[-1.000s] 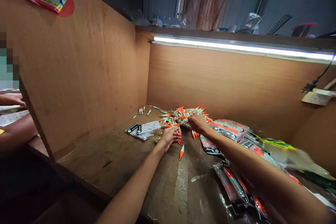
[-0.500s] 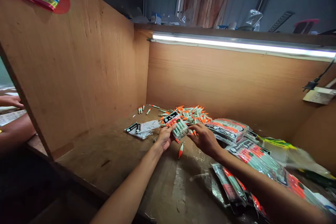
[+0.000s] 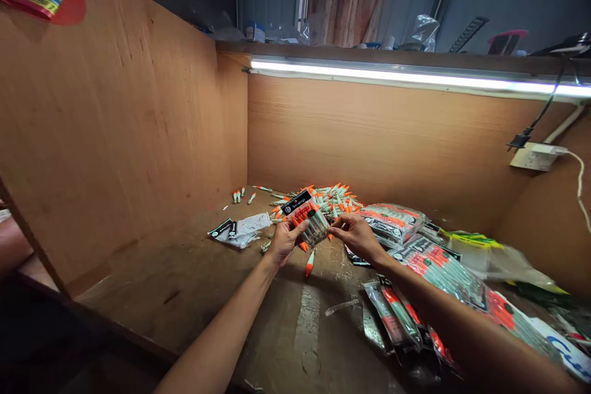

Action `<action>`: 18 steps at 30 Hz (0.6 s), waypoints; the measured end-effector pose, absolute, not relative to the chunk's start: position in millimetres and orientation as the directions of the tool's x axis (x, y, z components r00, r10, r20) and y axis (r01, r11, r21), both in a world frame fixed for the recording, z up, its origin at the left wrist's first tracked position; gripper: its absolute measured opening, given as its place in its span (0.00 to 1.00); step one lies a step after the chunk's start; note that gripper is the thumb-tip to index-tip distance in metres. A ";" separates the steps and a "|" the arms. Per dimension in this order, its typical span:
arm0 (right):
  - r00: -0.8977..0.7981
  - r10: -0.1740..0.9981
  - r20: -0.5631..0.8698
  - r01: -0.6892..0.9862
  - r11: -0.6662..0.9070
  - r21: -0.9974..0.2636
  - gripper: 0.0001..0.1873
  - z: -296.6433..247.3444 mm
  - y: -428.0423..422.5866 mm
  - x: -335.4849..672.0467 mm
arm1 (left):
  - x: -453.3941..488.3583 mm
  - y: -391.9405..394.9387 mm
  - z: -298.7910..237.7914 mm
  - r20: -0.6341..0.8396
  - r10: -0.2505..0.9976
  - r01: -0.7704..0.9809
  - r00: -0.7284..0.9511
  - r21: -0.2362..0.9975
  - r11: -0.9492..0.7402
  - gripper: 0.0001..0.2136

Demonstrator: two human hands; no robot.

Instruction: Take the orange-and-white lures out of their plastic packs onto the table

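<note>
My left hand (image 3: 285, 242) grips a clear packet of fishing lures (image 3: 315, 221) by its left side, thumb across the front. The packet has a black header and holds several pale lures with orange tips, hooks toward the lower right. At its lower right edge my right hand (image 3: 355, 235) is closed in a pinch on the packet; the fingertips partly hide the spot. Behind the packet lies a pile of loose lures (image 3: 341, 197). One loose lure (image 3: 309, 263) rests on the table just below the packet. Left of my left hand lie flat, clear packets with black headers (image 3: 240, 231).
Filled lure packets (image 3: 394, 221) are stacked to the right, with more packets (image 3: 397, 314) under my right forearm. Wooden panels (image 3: 152, 123) wall the table on the left and back. A lit tube (image 3: 392, 74) runs under the shelf. A socket (image 3: 533, 157) hangs at right.
The camera view has turned slightly right. The packet stays in my left hand, tilted a little differently. My right fingers have drawn into a tighter pinch at its edge.
</note>
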State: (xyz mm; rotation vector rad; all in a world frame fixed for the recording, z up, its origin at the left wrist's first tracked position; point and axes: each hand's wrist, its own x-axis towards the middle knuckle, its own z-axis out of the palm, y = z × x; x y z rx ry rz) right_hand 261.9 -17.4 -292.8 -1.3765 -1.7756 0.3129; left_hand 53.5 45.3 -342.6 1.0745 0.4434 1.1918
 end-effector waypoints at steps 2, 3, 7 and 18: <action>-0.036 0.890 0.455 0.584 0.389 -0.713 0.16 -294.2 -15.5 265.4 | 53.4 44.4 -342.0 0.232 0.901 -0.540 0.367 0.842 0.003 0.23; -0.038 0.900 0.433 0.513 0.390 -0.764 0.17 -294.1 -14.2 267.1 | 53.2 44.0 -341.7 0.232 0.899 -0.549 0.372 0.836 0.011 0.23; -0.148 0.958 0.244 0.291 0.278 -0.915 0.23 -289.0 -10.1 271.1 | 53.4 41.3 -340.4 0.265 0.873 -0.569 0.409 0.822 0.017 0.23; -0.234 0.971 -0.059 -0.022 -0.066 -0.998 0.20 -290.8 -12.2 274.3 | 53.2 39.4 -345.3 0.321 0.818 -0.640 0.477 0.765 0.073 0.18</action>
